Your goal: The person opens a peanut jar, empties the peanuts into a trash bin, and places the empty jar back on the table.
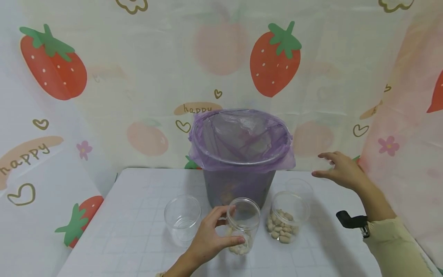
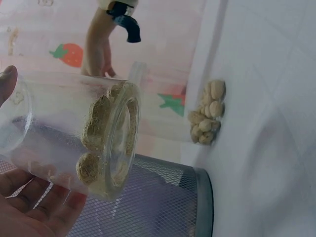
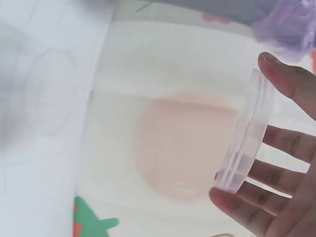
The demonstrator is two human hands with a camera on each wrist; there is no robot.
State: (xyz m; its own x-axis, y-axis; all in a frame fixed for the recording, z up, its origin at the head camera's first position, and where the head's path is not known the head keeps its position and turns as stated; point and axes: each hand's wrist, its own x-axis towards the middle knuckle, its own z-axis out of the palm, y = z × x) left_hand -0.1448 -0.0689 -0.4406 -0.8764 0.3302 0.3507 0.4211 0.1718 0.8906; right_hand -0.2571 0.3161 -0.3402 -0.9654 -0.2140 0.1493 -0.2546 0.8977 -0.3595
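Note:
My left hand (image 1: 226, 227) grips a clear open jar (image 1: 243, 225) with a few peanuts at its bottom, standing on the white table (image 1: 131, 238) in front of the bin. In the left wrist view the same jar (image 2: 74, 133) lies across my palm (image 2: 29, 207). My right hand (image 1: 318, 165) is raised at the right of the bin. In the right wrist view it pinches a clear round lid (image 3: 256, 103) between thumb and fingertips (image 3: 281, 74).
A grey mesh bin (image 1: 238, 154) lined with a purple bag stands at the table's back centre. An empty clear jar (image 1: 182, 217) sits left of my left hand. A jar of peanuts (image 1: 288, 219) stands to the right, a clear container (image 1: 299, 186) behind it.

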